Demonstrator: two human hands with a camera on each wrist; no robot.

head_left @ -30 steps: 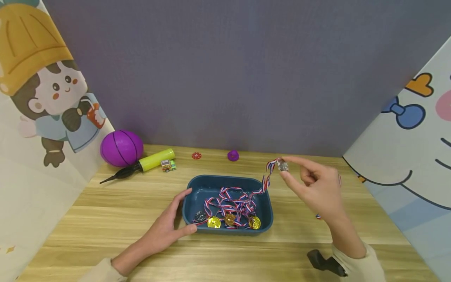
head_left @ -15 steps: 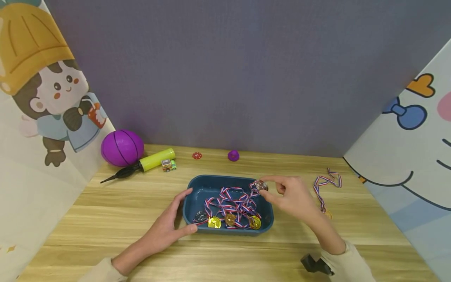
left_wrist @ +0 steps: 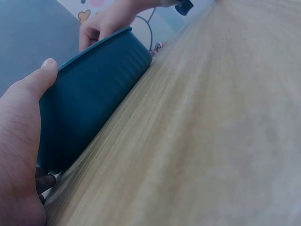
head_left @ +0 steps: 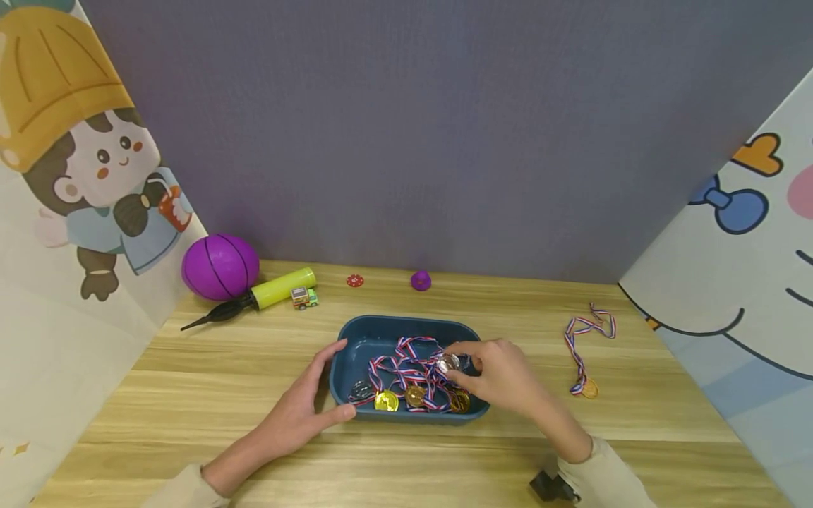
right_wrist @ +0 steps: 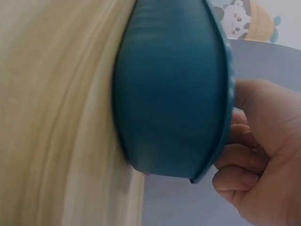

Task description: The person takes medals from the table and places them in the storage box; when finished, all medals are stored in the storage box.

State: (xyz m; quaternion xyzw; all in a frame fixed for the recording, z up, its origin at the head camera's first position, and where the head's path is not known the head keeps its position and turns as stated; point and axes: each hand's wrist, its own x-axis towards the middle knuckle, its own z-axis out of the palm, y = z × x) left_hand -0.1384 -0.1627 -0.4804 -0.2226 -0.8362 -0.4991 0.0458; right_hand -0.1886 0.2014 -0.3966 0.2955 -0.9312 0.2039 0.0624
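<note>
A dark blue plastic bin stands on the table in the head view. Inside lie several medals on striped red, white and blue ribbons, including a gold medal. At the bin's left end, my left hand holds the corner, thumb on the front rim and fingertips at the left rim. My right hand reaches over the right rim. Its thumb and index finger pinch a silver medal just above the ribbons. The right wrist view shows the bin wall hiding that medal.
Right of the bin lies another ribbon with a gold medal. Behind stand a purple ball, a yellow hand pump, a toy truck, a red disc and a small purple item. A grey wall closes the back.
My right hand has brought the silver medal left and down, from beyond the bin's right rim to inside it. The gold medal at the right has come into view. My left hand has stayed put.
</note>
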